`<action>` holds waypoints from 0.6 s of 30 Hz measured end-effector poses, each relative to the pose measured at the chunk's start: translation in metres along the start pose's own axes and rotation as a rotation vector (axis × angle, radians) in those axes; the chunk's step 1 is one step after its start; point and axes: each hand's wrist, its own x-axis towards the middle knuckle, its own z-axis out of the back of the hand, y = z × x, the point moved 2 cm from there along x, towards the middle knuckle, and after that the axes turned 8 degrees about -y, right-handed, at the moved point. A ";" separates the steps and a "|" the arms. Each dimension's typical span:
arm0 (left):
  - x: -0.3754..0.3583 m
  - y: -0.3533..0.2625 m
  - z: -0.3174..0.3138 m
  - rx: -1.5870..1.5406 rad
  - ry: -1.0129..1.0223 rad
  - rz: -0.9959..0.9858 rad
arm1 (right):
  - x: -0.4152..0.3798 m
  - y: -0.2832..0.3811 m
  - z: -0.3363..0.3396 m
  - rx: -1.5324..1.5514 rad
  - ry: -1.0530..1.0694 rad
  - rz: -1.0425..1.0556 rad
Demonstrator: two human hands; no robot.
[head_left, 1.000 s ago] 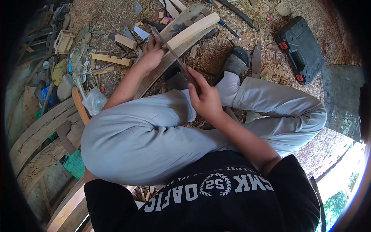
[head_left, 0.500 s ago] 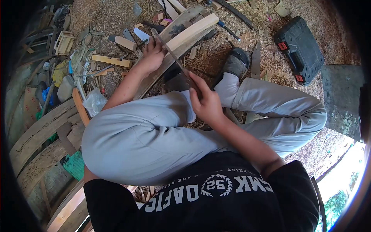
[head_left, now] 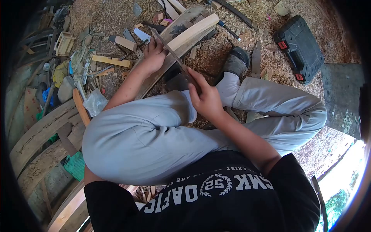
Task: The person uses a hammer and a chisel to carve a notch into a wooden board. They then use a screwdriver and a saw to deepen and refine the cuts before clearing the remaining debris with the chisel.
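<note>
My right hand (head_left: pixel 207 99) is closed around the brown handle of a handsaw (head_left: pixel 174 56). Seen almost edge-on, its long narrow blade slants up and left across a pale squared wood strip (head_left: pixel 195 31). At the strip's near left end, my left hand (head_left: pixel 155 57) presses with bent fingers, close beside the blade. The strip's end is hidden under that hand. Below the strip lies a weathered, curved plank (head_left: pixel 154 79), near my shoes (head_left: pixel 236 62).
A black tool case (head_left: pixel 299 50) with red latches lies at the right, above a grey sheet (head_left: pixel 342 96). Wood offcuts, a notched yellowish piece (head_left: pixel 111 60) and a pale blade (head_left: pixel 142 34) lie left of my hands. Shavings cover the ground. Curved timbers (head_left: pixel 42 127) stand at the left.
My right hand and the saw have shifted slightly up and to the left along the blade's line. My left hand stays at the strip's end.
</note>
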 end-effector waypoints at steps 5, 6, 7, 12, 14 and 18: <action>0.015 0.012 -0.009 0.056 -0.007 -0.033 | -0.005 0.003 0.014 0.016 0.002 -0.022; 0.012 0.008 -0.005 0.045 0.007 -0.018 | 0.003 0.006 0.006 -0.016 0.025 -0.050; 0.008 0.005 -0.003 0.035 0.020 -0.001 | 0.006 0.009 0.003 -0.045 0.052 -0.078; 0.005 0.004 -0.004 0.022 0.018 0.007 | -0.017 0.005 0.020 -0.006 0.088 -0.134; 0.009 0.003 -0.001 0.003 0.012 0.009 | -0.015 0.003 0.020 0.037 0.024 -0.026; 0.001 0.003 -0.006 0.021 0.023 0.023 | 0.014 0.007 0.002 0.044 0.038 -0.052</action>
